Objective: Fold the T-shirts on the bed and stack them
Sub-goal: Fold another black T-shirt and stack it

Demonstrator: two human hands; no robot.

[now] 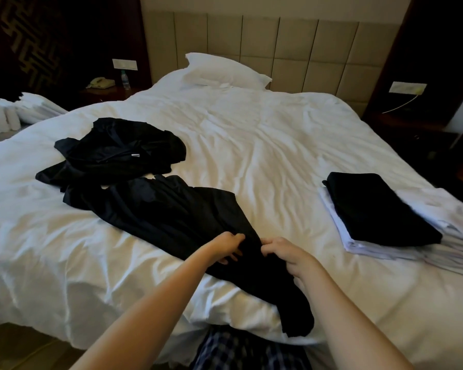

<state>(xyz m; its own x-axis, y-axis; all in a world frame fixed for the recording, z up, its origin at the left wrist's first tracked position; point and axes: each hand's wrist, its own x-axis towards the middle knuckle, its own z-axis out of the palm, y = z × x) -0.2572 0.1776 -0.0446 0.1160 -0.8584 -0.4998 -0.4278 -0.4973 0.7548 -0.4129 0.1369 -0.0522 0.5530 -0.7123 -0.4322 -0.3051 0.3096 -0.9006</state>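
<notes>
Pinched a bunched ridge of thin, faintly glossy cloth in the left hand (pixel 229 247), fingers curled round it. Clenched the same cloth in the right hand (pixel 286 256), just beside. Held thus one limp black T-shirt (pixel 171 209), stretched in a long crumpled strip well in front of the pillow (pixel 225 70), near end draped over the edge of the wrinkled white duvet (pixel 251 129). Counted a second black T-shirt (pixel 118 150), a rumpled heap in front and left of the pillow, touching the first. Counted one folded stack (pixel 377 209) in front and right of the pillow: one flat dark rectangle atop pale thin layers, number untellable. Noted one plump pillow against a padded, panelled beige headboard (pixel 278 49).
</notes>
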